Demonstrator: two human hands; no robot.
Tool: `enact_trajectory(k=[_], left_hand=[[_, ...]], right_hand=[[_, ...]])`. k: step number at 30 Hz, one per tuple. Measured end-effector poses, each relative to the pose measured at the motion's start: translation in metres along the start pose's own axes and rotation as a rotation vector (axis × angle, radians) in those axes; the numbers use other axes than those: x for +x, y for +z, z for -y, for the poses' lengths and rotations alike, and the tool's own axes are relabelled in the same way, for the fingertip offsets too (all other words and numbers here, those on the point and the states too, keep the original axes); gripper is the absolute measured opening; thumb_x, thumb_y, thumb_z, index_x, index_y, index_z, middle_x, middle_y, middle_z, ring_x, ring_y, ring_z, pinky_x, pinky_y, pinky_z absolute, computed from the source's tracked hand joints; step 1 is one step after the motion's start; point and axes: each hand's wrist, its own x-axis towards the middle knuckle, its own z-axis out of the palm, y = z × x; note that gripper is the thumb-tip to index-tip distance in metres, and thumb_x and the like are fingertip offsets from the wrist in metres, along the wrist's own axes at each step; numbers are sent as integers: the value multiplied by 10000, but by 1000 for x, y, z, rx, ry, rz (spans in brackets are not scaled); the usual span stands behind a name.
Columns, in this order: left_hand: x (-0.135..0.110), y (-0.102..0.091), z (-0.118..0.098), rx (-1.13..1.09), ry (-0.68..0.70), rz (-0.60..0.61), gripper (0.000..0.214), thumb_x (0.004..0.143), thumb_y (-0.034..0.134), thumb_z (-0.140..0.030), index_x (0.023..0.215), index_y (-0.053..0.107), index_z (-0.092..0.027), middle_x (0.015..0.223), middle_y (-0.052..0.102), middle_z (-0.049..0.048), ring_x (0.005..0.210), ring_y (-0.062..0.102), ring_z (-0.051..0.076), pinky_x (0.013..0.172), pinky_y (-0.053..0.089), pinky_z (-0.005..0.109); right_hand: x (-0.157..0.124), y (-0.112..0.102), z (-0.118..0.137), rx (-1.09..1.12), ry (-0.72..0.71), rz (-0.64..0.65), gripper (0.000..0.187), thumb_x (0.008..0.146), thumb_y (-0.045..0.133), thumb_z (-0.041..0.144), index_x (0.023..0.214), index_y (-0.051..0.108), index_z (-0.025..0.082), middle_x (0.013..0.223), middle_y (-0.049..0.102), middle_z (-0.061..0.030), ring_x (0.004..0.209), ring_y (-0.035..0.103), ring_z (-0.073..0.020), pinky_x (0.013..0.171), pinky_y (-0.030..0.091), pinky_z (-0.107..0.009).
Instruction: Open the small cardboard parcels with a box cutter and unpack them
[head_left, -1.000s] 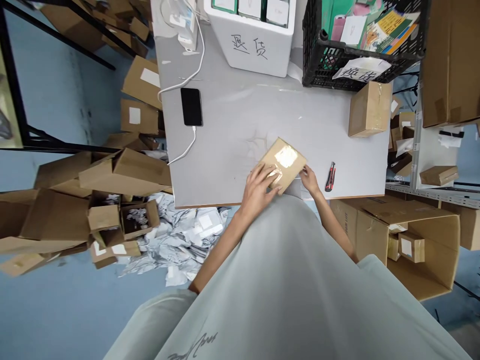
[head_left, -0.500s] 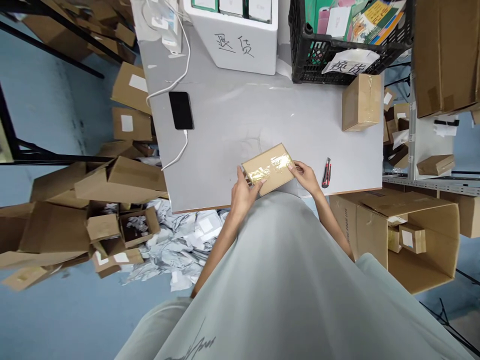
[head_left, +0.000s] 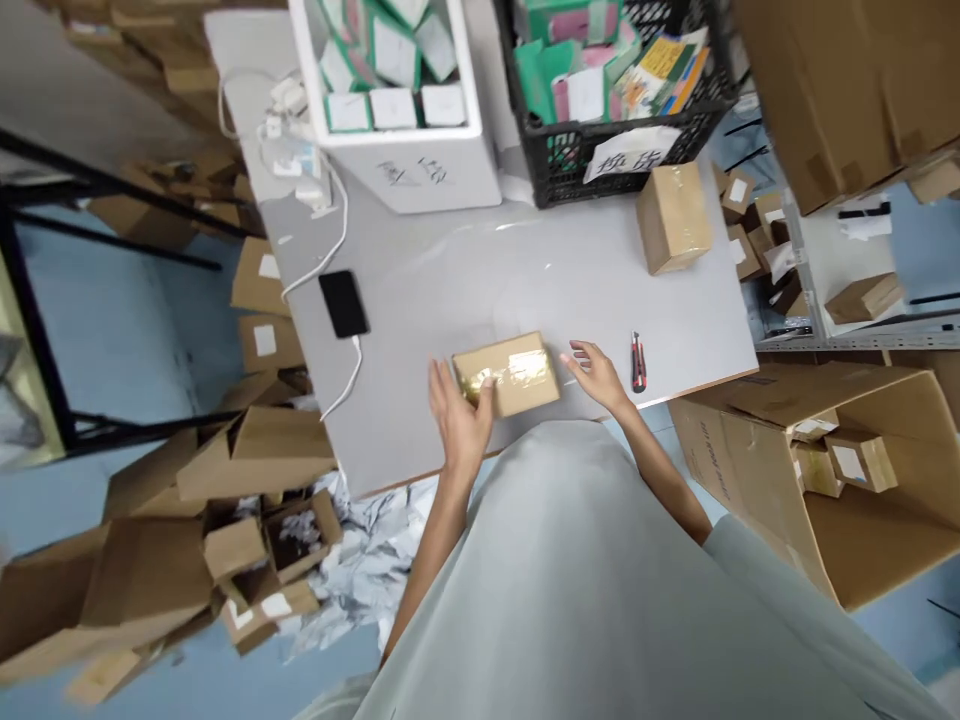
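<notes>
A small taped cardboard box (head_left: 510,373) lies flat on the grey table (head_left: 465,270) near its front edge. My left hand (head_left: 459,422) grips the box's left end, thumb on top. My right hand (head_left: 595,373) hovers just right of the box with fingers spread, not touching it. A red and black utility knife (head_left: 637,361) lies on the table just right of my right hand.
A black phone (head_left: 343,303) on a white cable lies at the table's left. A white foam bin (head_left: 397,95), a black crate (head_left: 600,90) and another cardboard box (head_left: 673,217) stand at the back. Cardboard boxes crowd the floor on both sides.
The box has been turned and laid flat, parallel to the table edge. My right hand has let go of it and opened. The camera has tilted up and shifted.
</notes>
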Motion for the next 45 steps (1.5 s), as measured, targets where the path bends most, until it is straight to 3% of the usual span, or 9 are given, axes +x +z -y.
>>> enact_trajectory(k=[4,10,15,20,24,29,34,39,45], left_hand=[[17,17,-35,48,154,-28,760,1105,617,-581,1718,480,-153,1868,307,274,1777,249,429,1434,221,674],[43,75,-101,48,380,74,605,1133,603,-501,1648,578,-185,1820,431,244,1758,318,407,1422,276,675],[55,116,-148,60,476,138,528,1147,576,-440,1622,607,-209,1791,490,216,1749,344,398,1414,288,694],[54,134,-176,37,502,169,527,1151,563,-435,1634,599,-226,1787,498,212,1729,392,388,1412,314,691],[49,136,-182,28,518,158,502,1150,563,-414,1627,605,-263,1779,514,192,1705,440,382,1401,365,680],[42,130,-173,25,498,169,473,1146,571,-401,1593,631,-259,1773,524,184,1697,452,389,1372,425,676],[34,118,-161,29,462,168,450,1148,567,-397,1565,648,-249,1757,541,189,1683,470,394,1354,448,667],[27,99,-155,-1,453,145,463,1150,561,-383,1594,621,-269,1764,531,174,1700,439,379,1369,423,670],[21,65,-138,12,412,54,462,1151,558,-429,1584,631,-285,1729,562,174,1674,477,370,1359,445,647]], right_hand=[[34,-49,-7,-187,-53,-200,638,1054,687,703,1482,720,231,1500,722,-186,1391,714,-335,1212,589,-516],[89,-123,-20,-417,-49,-439,653,1064,721,574,1573,645,171,1624,607,-235,1554,556,-378,1324,455,-574],[152,-165,-30,-521,73,-556,845,987,817,542,1676,522,152,1777,423,-280,1672,377,-432,1348,359,-631],[218,-202,-33,-443,255,-590,1132,818,975,493,1724,414,113,1846,221,-355,1738,163,-510,1358,243,-711],[239,-220,-31,-370,361,-568,1175,742,982,324,1732,392,90,1745,336,-376,1636,335,-513,1305,350,-694],[221,-198,-30,-447,270,-616,989,783,898,297,1671,499,124,1566,470,-264,1500,457,-432,1301,397,-564],[190,-127,-17,-420,178,-624,959,820,873,361,1678,491,165,1629,410,-253,1530,410,-435,1262,439,-546],[192,-67,14,-358,164,-563,945,826,908,343,1671,509,207,1679,394,-238,1556,386,-434,1181,526,-531],[202,-52,24,-326,171,-458,1007,851,932,422,1690,449,142,1664,439,-298,1526,451,-438,1278,424,-575]])
